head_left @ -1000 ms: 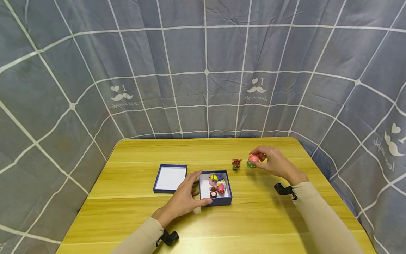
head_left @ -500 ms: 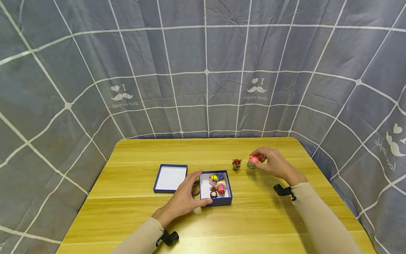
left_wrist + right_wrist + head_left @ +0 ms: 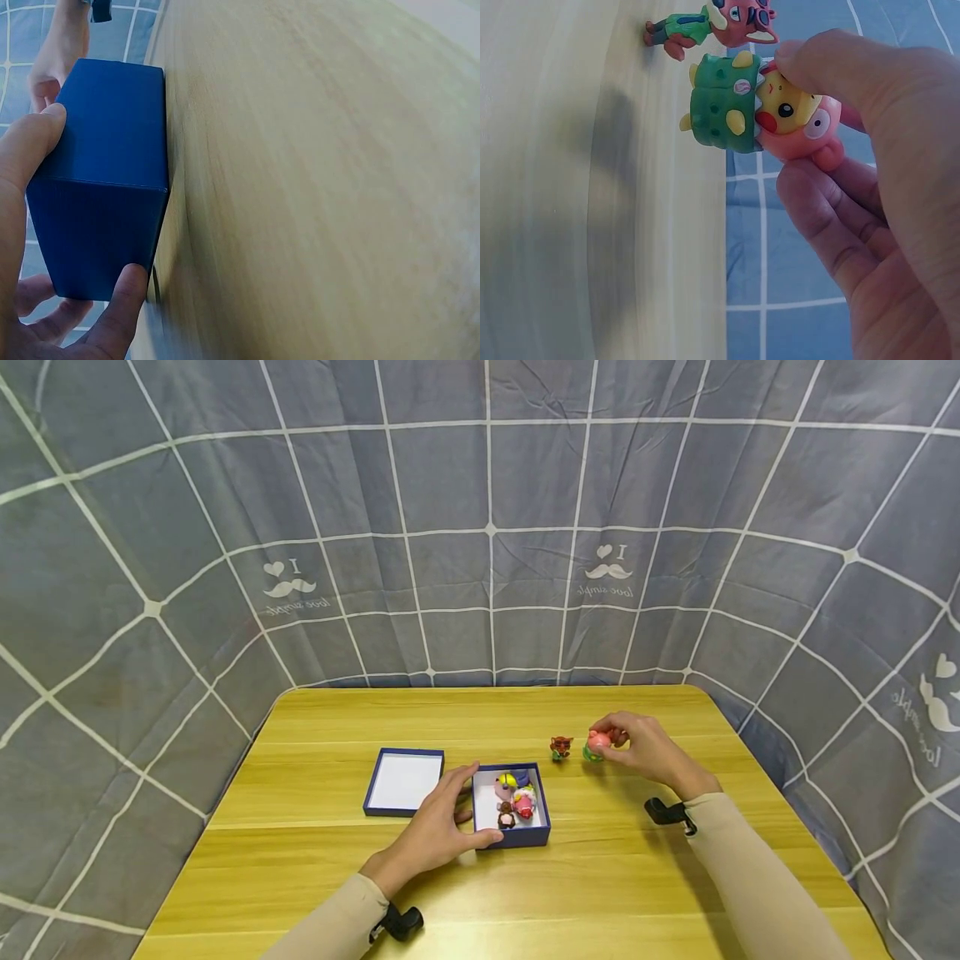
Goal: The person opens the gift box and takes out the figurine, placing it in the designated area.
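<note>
At the left of a wood-grain tabletop (image 3: 600,881) lies a shallow blue-rimmed lid (image 3: 405,783), its white inside facing up. Next, the left hand (image 3: 433,837) grips the matching blue box (image 3: 517,837), thumb and fingers spread around it; if that grip slackened, a bump could slide the box. Small toy figurines (image 3: 523,803) crowd its right half, so one dropped there might topple or wedge. Farther right stands a fox figurine in a green shirt (image 3: 686,28), upright and liable to be knocked over by a leftward sweep. Just beside it, the right hand (image 3: 647,747) pinches a pink-hooded, green-bodied figurine (image 3: 724,105) by its head; the smooth, rounded hood could slip from the fingertips. Whether its base touches the table, I cannot tell.
</note>
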The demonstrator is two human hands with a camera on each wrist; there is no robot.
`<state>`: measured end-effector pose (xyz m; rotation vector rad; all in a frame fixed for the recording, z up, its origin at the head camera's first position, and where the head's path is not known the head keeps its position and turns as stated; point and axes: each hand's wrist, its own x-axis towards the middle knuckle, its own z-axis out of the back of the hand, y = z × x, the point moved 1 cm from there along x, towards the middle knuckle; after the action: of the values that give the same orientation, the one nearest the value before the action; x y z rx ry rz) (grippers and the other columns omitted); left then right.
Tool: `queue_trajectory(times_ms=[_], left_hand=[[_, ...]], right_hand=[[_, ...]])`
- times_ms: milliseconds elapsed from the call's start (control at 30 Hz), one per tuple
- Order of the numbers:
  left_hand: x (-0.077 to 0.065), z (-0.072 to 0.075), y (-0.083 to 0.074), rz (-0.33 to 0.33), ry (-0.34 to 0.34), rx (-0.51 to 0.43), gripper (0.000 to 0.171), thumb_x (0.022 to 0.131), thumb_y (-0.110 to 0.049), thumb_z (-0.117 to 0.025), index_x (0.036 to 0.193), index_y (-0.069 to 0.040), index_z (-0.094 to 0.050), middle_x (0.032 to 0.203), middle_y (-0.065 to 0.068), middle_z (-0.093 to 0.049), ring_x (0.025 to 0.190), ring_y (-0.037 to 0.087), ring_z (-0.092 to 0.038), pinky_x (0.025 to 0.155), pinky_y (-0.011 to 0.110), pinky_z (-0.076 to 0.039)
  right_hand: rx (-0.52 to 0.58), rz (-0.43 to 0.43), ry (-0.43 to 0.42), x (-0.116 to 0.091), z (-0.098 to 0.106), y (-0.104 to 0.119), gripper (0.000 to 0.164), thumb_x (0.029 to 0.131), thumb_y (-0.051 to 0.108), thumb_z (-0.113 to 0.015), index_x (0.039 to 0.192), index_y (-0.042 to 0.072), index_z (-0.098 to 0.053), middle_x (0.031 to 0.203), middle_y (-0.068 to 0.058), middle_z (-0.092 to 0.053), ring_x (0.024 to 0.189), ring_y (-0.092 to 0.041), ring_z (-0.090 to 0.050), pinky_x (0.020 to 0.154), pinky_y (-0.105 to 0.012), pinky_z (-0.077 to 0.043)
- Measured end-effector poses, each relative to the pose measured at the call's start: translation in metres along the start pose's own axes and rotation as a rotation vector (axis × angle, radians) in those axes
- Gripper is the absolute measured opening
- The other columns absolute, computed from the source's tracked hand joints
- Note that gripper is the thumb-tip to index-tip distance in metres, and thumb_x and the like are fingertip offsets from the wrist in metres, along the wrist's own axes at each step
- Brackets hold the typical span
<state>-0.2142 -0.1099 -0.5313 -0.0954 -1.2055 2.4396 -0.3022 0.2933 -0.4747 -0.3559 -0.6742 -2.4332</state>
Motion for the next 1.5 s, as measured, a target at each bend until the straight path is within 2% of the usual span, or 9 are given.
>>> queue_trajectory(times_ms=[300,533,900,1100,1500], left_hand=[[0.0,-0.001,0.0,-0.003,0.016,-0.069,0.118,0.093,-0.051,-0.1,0.183,-0.01,-0.036,0.182,0.015,-0.043,0.165,0.039,-0.054,0.121,0.038,-0.065],[0.001,-0.002,0.002,-0.003,0.023,-0.115,0.118,0.093,-0.047,-0.101,0.183,-0.009,-0.035,0.182,0.017,-0.042,0.163,0.041,-0.056,0.118,0.034,-0.066],[0.001,-0.002,0.003,-0.007,0.013,-0.082,0.118,0.093,-0.05,-0.101,0.183,-0.01,-0.036,0.183,0.015,-0.043,0.163,0.039,-0.056,0.119,0.035,-0.067],[0.0,-0.001,0.002,-0.013,0.005,-0.047,0.119,0.092,-0.054,-0.1,0.183,-0.011,-0.037,0.184,0.015,-0.043,0.165,0.04,-0.053,0.123,0.041,-0.065],[-0.003,0.001,0.007,-0.027,0.023,-0.067,0.117,0.094,-0.054,-0.099,0.183,-0.011,-0.036,0.184,0.015,-0.042,0.166,0.039,-0.052,0.121,0.039,-0.066]], right_hand=[[0.005,-0.012,0.008,0.0,-0.006,-0.002,0.022,0.1,0.012,-0.095,0.118,0.005,-0.085,0.102,-0.003,-0.084,0.086,-0.017,-0.075,0.077,-0.039,-0.071],[0.003,-0.023,0.006,-0.001,-0.011,-0.006,0.024,0.098,0.007,-0.095,0.119,0.005,-0.085,0.104,-0.004,-0.084,0.087,-0.015,-0.074,0.076,-0.034,-0.069],[-0.014,-0.027,0.01,0.002,-0.018,-0.007,0.026,0.095,0.005,-0.096,0.119,0.005,-0.085,0.108,-0.009,-0.086,0.087,-0.014,-0.073,0.075,-0.032,-0.069],[-0.014,-0.044,0.019,0.003,-0.021,-0.008,0.027,0.095,0.004,-0.096,0.12,0.004,-0.085,0.109,-0.01,-0.086,0.089,-0.017,-0.075,0.077,-0.035,-0.071],[-0.004,-0.095,0.037,0.001,-0.028,-0.004,0.025,0.097,0.004,-0.094,0.12,0.003,-0.085,0.111,-0.011,-0.086,0.09,-0.016,-0.073,0.077,-0.03,-0.067]])
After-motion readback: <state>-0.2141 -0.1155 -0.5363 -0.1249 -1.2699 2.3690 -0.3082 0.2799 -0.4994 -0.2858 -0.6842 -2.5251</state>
